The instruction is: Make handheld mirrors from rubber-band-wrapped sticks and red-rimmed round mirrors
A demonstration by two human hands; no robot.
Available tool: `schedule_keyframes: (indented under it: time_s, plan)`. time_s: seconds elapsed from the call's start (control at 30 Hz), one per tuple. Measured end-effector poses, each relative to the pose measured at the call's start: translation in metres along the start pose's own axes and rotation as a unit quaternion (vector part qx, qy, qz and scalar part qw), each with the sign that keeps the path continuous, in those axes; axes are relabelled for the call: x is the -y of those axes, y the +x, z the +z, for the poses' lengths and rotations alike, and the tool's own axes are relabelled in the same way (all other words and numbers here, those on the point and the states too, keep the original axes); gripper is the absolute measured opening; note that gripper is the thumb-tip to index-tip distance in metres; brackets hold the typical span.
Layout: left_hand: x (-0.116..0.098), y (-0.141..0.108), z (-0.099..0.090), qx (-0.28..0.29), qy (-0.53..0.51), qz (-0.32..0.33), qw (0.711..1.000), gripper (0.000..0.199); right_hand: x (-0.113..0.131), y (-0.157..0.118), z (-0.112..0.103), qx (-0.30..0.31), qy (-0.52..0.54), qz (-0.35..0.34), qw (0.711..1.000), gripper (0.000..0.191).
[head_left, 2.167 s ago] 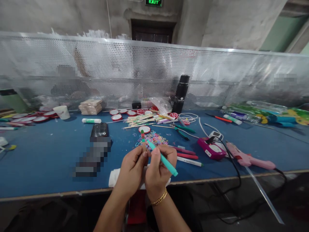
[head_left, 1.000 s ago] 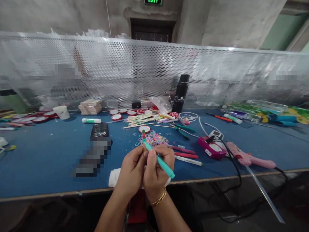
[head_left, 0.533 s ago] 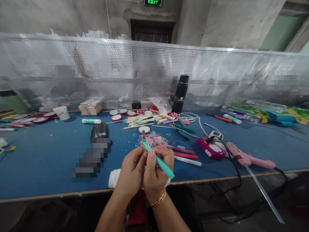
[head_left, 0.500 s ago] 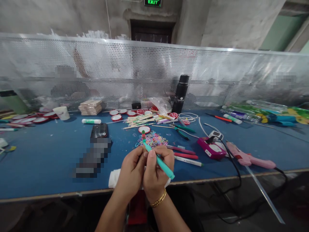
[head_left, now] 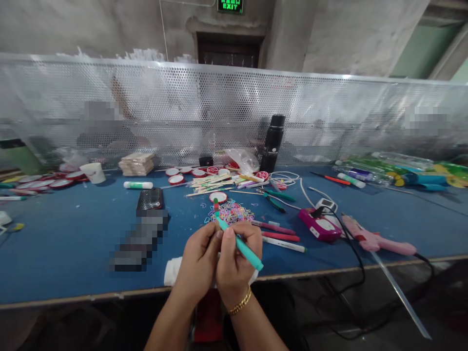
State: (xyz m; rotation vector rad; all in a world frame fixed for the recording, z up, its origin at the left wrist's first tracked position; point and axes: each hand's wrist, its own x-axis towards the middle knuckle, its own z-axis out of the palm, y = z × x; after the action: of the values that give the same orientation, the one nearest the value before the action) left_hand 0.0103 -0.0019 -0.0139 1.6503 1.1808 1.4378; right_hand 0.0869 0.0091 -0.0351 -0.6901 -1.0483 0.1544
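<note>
My right hand (head_left: 236, 261) is closed round a teal marker (head_left: 249, 253), its tip end pointing up and left. Close beside it, my left hand (head_left: 199, 258) pinches a small flat strip (head_left: 216, 205) coloured green and red, and the marker's tip is at its lower part. The rest of the strip is hidden by my fingers. Just beyond my hands lies a heap of tiny coloured rubber bands (head_left: 239, 213). Several pens, including a red marker (head_left: 283, 236) and a white marker (head_left: 285, 243), lie to the right. White tissue (head_left: 171, 271) shows beneath my wrists.
A pink glue gun (head_left: 376, 240) and a magenta power strip (head_left: 319, 227) with cords are at right. Pliers (head_left: 272, 199), wooden sticks (head_left: 212, 184) and a black bottle (head_left: 272, 146) stand or lie farther back. A phone-like dark object (head_left: 141, 239) lies left. A perforated metal screen (head_left: 175, 117) edges the table.
Both hands keep the same grip, with the marker still against the strip. The view has shifted very slightly; nothing else visibly moves.
</note>
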Motion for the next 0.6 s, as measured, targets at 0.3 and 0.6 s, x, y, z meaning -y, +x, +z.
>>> schedule_keyframes:
  time_s: [0.3, 0.6]
  plan:
    - [-0.0013, 0.0011, 0.0005, -0.004, -0.006, 0.010, 1.000, 0.030, 0.0007, 0.0013, 0.0006, -0.014, -0.010, 0.017, 1.000, 0.007]
    - [0.0002, 0.0015, -0.0005, -0.003, -0.004, 0.014, 1.000, 0.027, 0.0001, 0.0009, 0.0007, -0.024, -0.020, 0.024, 0.999, 0.011]
